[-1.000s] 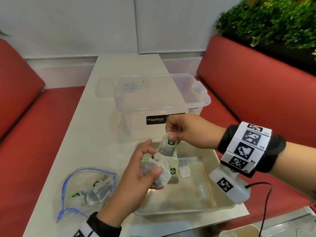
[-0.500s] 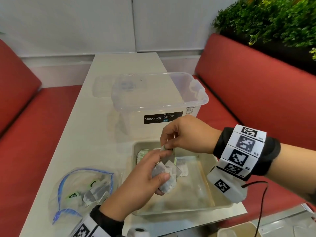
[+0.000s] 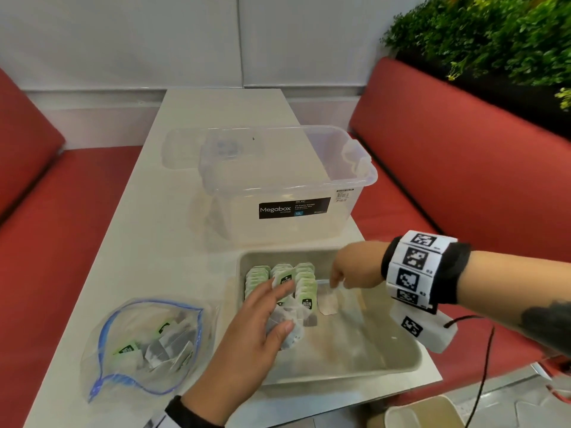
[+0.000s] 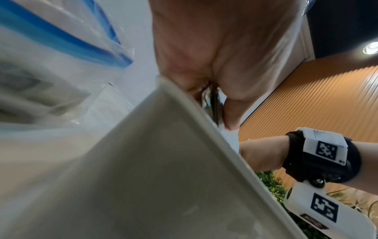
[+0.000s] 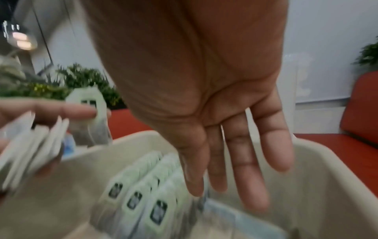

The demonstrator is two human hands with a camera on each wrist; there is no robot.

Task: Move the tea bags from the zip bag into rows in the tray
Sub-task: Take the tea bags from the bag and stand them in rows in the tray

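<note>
Half a second ago the right hand pinched a bag above the tray's middle with the left fingers reaching up to it; now it has dropped toward the far right part of the tray, and the left hand has slid toward the rows. From the right wrist view, the right hand's fingers hang straight and loose, gripping nothing, just beside the rightmost row. The left hand clutches a crumpled bundle of papery white tea bags under its thumb, while its extended fingers pinch a single green-tagged bag upright over the rows. Three tight rows of standing tea bags, pale green with dark square labels, fill the tray's far left corner; one flat white sachet lies on the tray floor beside them. The tray is a shallow, matte grey rectangle with rounded corners, sitting at the near right corner of the pale tabletop. Near the tabletop's near left edge lies the zip bag, clear crinkled plastic with a blue seal gaping open, more tea bags heaped inside. Beyond the tray stands a clear plastic storage box with a black label.
</note>
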